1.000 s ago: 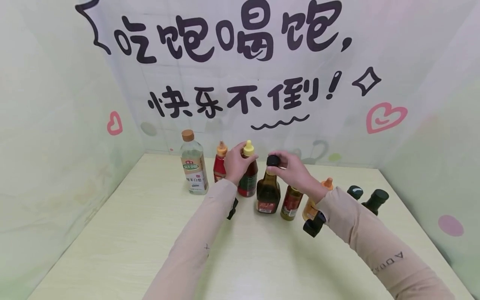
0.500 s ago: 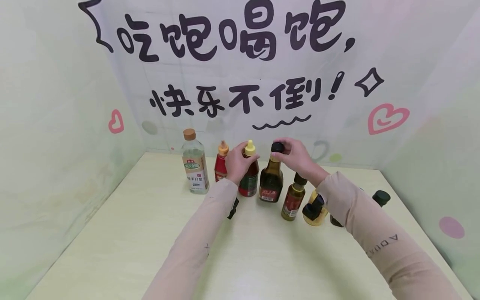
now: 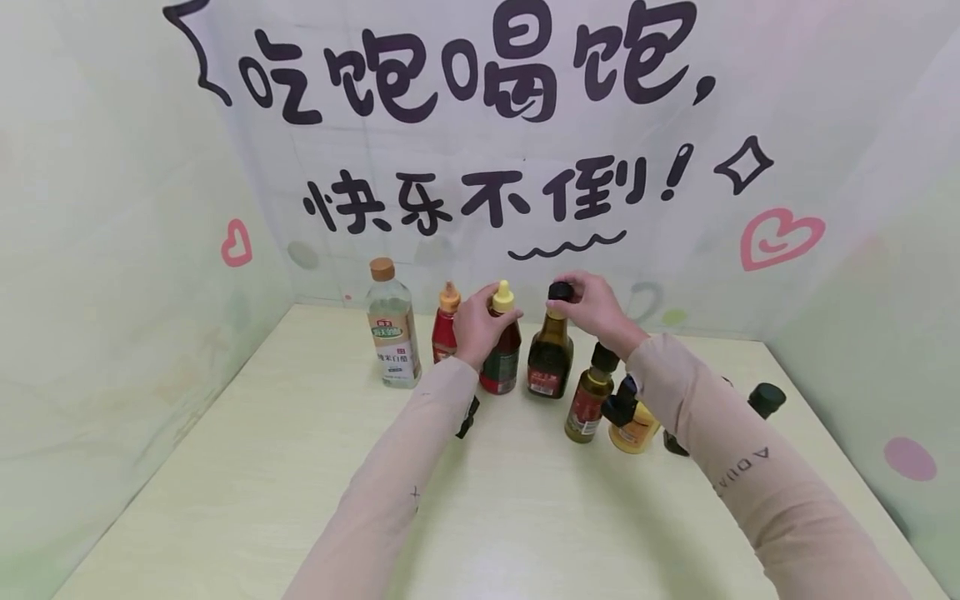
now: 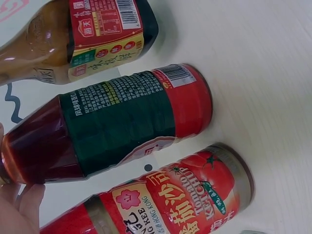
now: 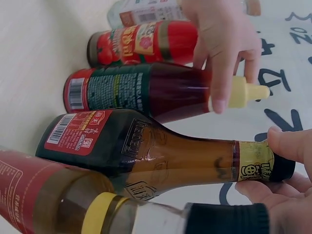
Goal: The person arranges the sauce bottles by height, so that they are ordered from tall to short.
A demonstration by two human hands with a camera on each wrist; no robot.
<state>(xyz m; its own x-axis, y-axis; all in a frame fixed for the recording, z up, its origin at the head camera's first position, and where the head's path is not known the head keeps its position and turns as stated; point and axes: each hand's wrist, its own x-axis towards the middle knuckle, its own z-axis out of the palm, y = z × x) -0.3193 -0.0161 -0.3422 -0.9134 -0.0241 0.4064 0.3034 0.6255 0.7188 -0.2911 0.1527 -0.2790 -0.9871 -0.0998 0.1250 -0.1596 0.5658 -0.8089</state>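
Note:
My left hand (image 3: 476,328) grips the neck of a dark red sauce bottle (image 3: 501,367) with a yellow nozzle cap and a green label. Thumb and fingers of my right hand (image 3: 600,310) pinch the neck and black cap of a brown soy sauce bottle (image 3: 550,358), which stands upright just right of the sauce bottle. In the right wrist view the soy sauce bottle (image 5: 180,158) shows a yellow neck band between thumb and fingers. On the other side of the sauce bottle is a red ketchup bottle (image 4: 195,190), partly covered by my left hand in the head view.
A clear white vinegar bottle (image 3: 393,333) stands at the left end of the row. Nearer and to the right are a black-capped bottle with a red label (image 3: 588,408) and a yellow-labelled container (image 3: 636,429). My right sleeve partly hides a green-capped bottle (image 3: 765,400).
My right hand has moved the soy sauce bottle back toward the wall and slightly right, level with the sauce bottle. The left hand keeps its hold on the sauce bottle.

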